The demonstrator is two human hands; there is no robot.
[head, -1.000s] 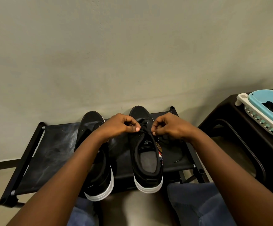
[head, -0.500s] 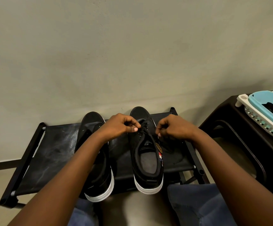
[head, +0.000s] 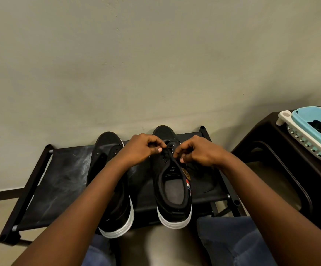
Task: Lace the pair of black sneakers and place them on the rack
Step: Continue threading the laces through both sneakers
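Observation:
Two black sneakers with white soles stand side by side on a low black rack (head: 63,181), toes toward the wall. My forearm partly covers the left sneaker (head: 115,214). Both hands work at the eyelets of the right sneaker (head: 173,191). My left hand (head: 142,148) pinches one strand of the black lace (head: 168,151) near the toe. My right hand (head: 196,152) pinches the other strand just beside it. A loose lace end (head: 209,187) trails on the rack to the right of the shoe.
A plain wall rises right behind the rack. A dark stool (head: 282,169) stands at the right, carrying a white and blue plastic basket (head: 313,131) with something black inside. My knees in blue jeans (head: 232,244) sit below the rack's front edge.
My hands have shifted slightly on the right sneaker's lace. The right hand moved a little away and back, still pinching its strand. The shoes have not moved.

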